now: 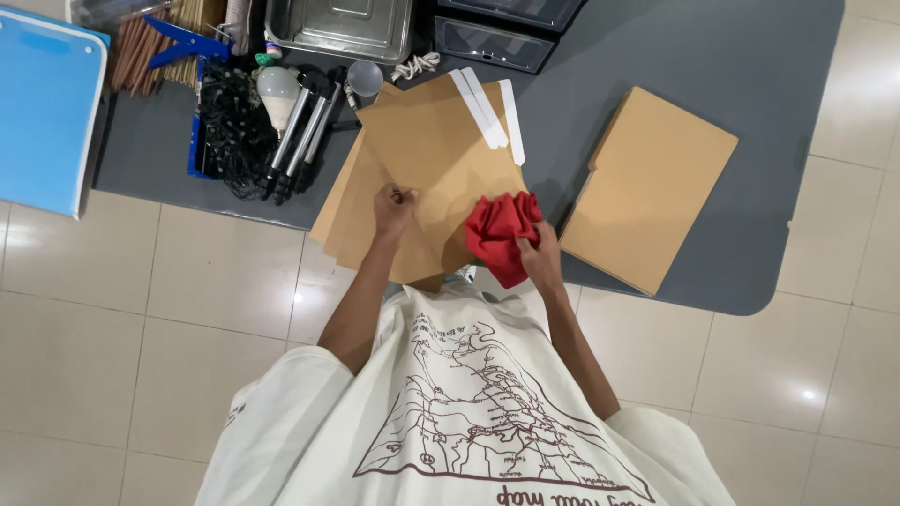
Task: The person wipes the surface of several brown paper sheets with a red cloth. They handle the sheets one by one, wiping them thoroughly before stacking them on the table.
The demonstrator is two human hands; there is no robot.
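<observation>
My left hand [392, 208] rests on a pile of brown paper envelopes [427, 150], its fingers pinching the edge of the top one. My right hand [541, 255] grips a crumpled red cloth [500, 232] that lies against the near right corner of the same pile. Three white paper strips [490, 111] lie on the far edge of the top envelope. A second, neat stack of brown envelopes [652, 183] sits further right on the grey table [750, 84].
At the table's far left lie black tripod legs [302, 131], a white bulb [278, 92], tangled black cable [228, 131] and a bundle of sticks with a blue clamp [187, 42]. A metal tray [342, 26] and dark drawers [492, 42] stand behind. A blue board [42, 103] is left.
</observation>
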